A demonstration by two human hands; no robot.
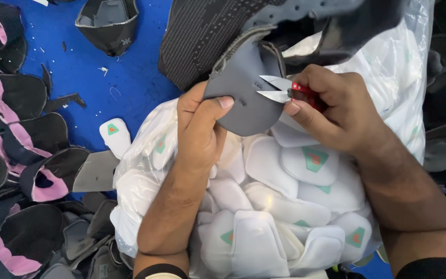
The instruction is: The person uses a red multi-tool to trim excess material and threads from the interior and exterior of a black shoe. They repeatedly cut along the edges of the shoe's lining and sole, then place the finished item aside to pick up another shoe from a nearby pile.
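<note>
A shoe workshop: heaps of black-and-pink shoe uppers (21, 155) left of the hands, a clear bag of white pads (285, 206) below them, on a blue table (125, 77).

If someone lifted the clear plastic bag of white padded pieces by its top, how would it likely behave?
The clear plastic bag is thin and crinkled, so it would probably sag and change shape. The white padded pieces lie loose and heaped inside, so they would likely shift. They look like foam, so the load is probably light for its bulk.

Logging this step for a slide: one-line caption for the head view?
Left hand pinches grey shoe tongue; right hand holds red snips at its edge, above bagged white pads.
</note>
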